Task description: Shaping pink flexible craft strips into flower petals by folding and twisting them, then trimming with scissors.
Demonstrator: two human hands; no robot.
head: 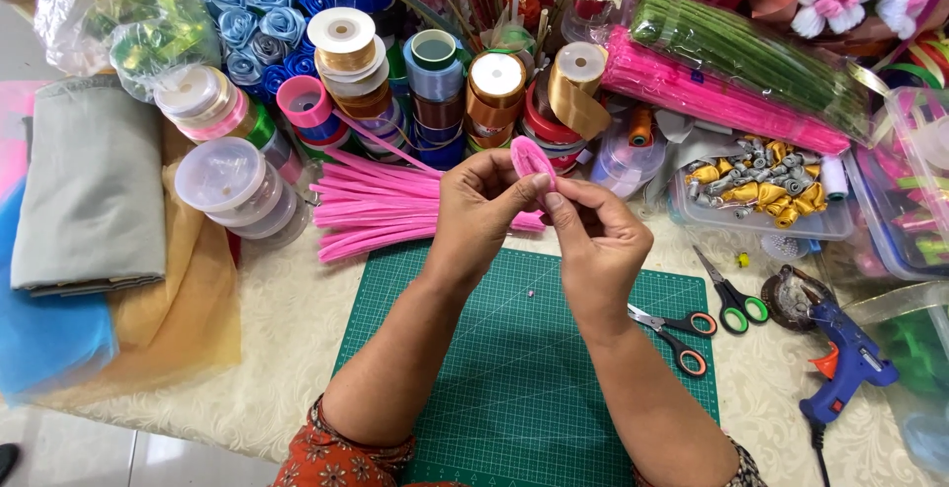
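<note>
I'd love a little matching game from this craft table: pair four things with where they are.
Things:
1. pink loop
2. glue gun
3. grey cloth
4. orange-handled scissors

Places:
A. folded at the far left
B. on the green mat's right edge
C. pinched between both hands
D. on the tablecloth at the right

Pairs: 1-C, 2-D, 3-A, 4-B

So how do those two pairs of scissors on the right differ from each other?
The green-handled scissors lie on the cream tablecloth, just off the mat, while the orange-handled scissors rest on the green cutting mat. The green pair looks shut, with blades pointing up and left; the orange pair lies open, handles spread apart. Both have dark handles with coloured linings and lie untouched, right of the right hand.
</note>
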